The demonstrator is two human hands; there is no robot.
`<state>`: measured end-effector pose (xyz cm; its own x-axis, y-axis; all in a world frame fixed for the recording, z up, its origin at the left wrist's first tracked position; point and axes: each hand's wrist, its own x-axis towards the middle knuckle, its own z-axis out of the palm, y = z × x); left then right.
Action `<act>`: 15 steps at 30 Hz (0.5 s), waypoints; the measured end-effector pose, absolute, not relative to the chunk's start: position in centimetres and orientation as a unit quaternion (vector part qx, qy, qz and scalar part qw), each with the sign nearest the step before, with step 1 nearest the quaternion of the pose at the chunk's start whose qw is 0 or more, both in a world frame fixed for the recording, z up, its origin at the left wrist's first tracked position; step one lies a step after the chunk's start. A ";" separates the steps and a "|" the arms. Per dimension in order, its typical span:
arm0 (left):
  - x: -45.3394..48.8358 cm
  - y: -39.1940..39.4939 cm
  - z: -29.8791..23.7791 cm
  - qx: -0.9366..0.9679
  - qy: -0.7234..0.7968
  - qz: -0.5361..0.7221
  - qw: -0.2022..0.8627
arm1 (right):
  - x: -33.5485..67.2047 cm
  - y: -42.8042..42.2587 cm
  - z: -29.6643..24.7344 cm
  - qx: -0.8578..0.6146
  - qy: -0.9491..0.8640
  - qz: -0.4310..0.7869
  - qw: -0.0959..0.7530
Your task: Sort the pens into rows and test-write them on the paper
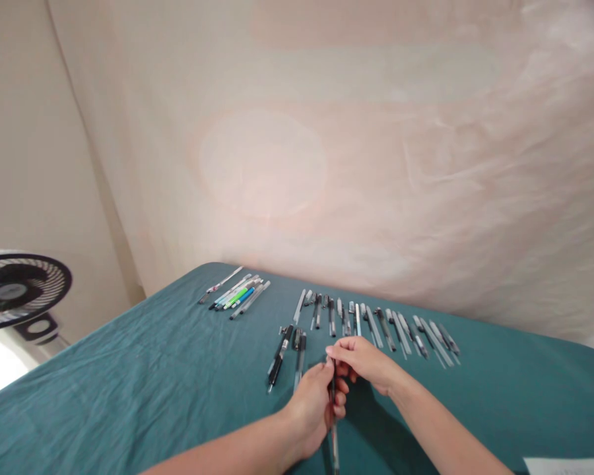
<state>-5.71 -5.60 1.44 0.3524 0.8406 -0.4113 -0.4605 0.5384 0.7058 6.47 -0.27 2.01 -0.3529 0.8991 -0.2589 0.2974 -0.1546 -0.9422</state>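
My left hand (313,410) is closed around a slim dark pen (334,439), which points down toward the front edge of the view. At the pen's upper end, the fingertips of my right hand (361,361) are pinched together, touching it; the exact part they grip is hidden. Just beyond my left hand lie a black pen in separate parts (280,356) and another clear-barrelled pen with dark parts (299,353). A long row of taken-apart pens (371,323), with clear barrels and dark caps, stretches behind my right hand.
A bundle of pens (242,292), some green and blue, lies at the far left of the green tablecloth (153,382). A black fan (20,290) stands left of the table. White paper (569,466) shows at the lower right. A pale draped wall (327,165) rises behind.
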 end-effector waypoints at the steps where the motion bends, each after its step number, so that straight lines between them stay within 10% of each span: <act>1: -5.8 -5.6 1.4 0.242 0.384 0.417 0.788 | 6.5 -0.3 2.0 -0.500 -0.594 0.573 0.263; 15: -6.5 -6.1 2.1 0.281 0.423 0.395 0.766 | 5.2 -0.8 1.1 -0.501 -0.573 0.554 0.337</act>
